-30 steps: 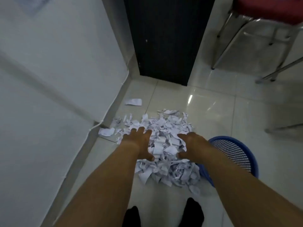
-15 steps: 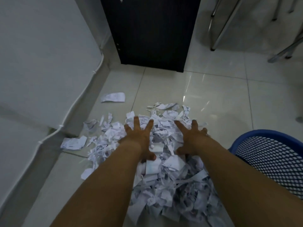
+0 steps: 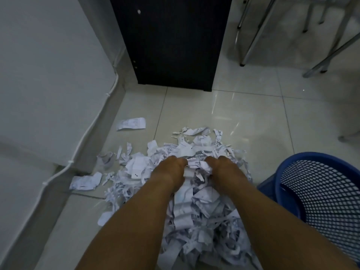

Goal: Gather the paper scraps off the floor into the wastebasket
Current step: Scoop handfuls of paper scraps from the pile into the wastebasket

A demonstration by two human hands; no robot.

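No brand or legible writing anywhere I can see; the paper scraps (image 3: 196,203) carry faint grey print, too blurred to read, and the loose slip (image 3: 131,124) lying beyond the pile toward the dark cabinet (image 3: 173,41) shows rows of print I cannot make out either. The scraps sit in one heap on the pale tiled floor (image 3: 243,117), far too many strips to count, with a few strays on the wall side of the heap, the largest a crumpled piece (image 3: 85,181) close to the white cable (image 3: 91,125) along the wall base. One wastebasket (image 3: 319,193), blue with mesh sides, stands just beside the heap on its right, mouth tilted toward me; I see no scraps in the part of it in view. Two hands in view. My left hand (image 3: 171,168) is curled down into the top of the heap, fingers buried and closed on a bunch of scraps. My right hand (image 3: 224,167) mirrors it, fingers curled into the same bunch, paper bulging between the two. Beyond the heap, right of the cabinet, I count three metal chair legs (image 3: 253,36) clearly.
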